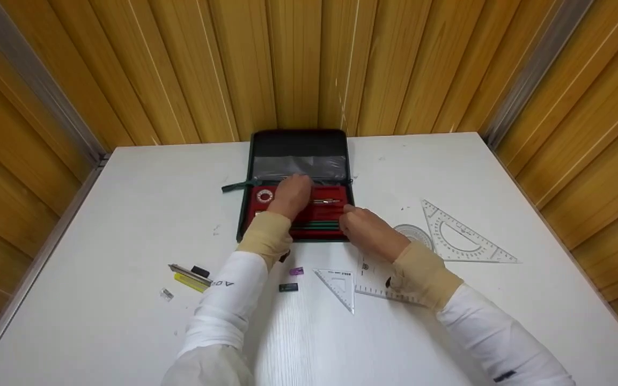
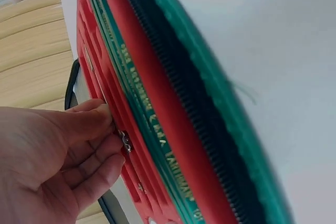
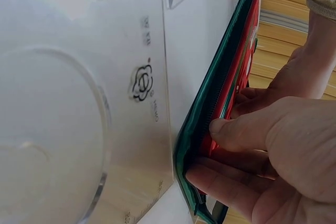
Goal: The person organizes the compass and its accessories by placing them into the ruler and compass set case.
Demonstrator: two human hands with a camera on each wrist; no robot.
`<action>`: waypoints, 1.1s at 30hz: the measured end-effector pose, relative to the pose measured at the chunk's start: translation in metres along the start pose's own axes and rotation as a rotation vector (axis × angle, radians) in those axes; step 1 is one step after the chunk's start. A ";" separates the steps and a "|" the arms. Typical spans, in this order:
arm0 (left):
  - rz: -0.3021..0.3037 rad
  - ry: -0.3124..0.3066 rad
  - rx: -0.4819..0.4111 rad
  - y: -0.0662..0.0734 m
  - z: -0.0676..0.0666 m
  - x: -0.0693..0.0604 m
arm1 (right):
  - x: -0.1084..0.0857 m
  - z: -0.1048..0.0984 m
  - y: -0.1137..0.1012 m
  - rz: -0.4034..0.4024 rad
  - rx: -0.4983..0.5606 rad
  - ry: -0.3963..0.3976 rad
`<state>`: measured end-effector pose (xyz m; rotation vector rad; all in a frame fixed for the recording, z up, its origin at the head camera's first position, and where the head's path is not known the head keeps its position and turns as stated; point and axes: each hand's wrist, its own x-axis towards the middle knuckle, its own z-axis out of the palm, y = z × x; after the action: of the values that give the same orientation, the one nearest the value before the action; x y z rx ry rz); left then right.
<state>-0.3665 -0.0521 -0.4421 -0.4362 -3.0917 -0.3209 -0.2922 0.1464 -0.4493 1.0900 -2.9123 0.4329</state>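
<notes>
A dark green zip case [image 1: 301, 140] lies unfolded at the back of the table, a red tray [image 1: 303, 234] in its near half. Over the tray, my left hand [image 1: 292, 195] pinches a silver compass [image 1: 326, 201] between thumb and forefinger; the compass lies in its slot, partly covered by the fingers. Green pencils [image 2: 142, 98] with gold lettering lie along the near side of the tray. At the right end, my right hand [image 3: 262, 156] grips the tray's edge, thumb on the near side and fingers round the corner. A white ring [image 1: 264, 196] sits in the tray's left part.
Right of the case are a large clear set square [image 1: 470, 244], a protractor [image 1: 413, 233] and a clear ruler plate [image 3: 131, 145]. Nearer lie a small set square [image 1: 344, 284], a purple sharpener-like piece [image 1: 296, 271] and a black block [image 1: 288, 288]. A yellow item [image 1: 191, 282] lies left.
</notes>
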 end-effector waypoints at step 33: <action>0.183 0.032 0.011 -0.090 -0.074 -0.153 | 0.000 -0.001 0.002 -0.012 0.001 0.008</action>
<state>-0.2455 -0.1932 -0.3929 -0.7002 -2.9916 -0.3045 -0.2936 0.1487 -0.4489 1.1020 -2.8974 0.4382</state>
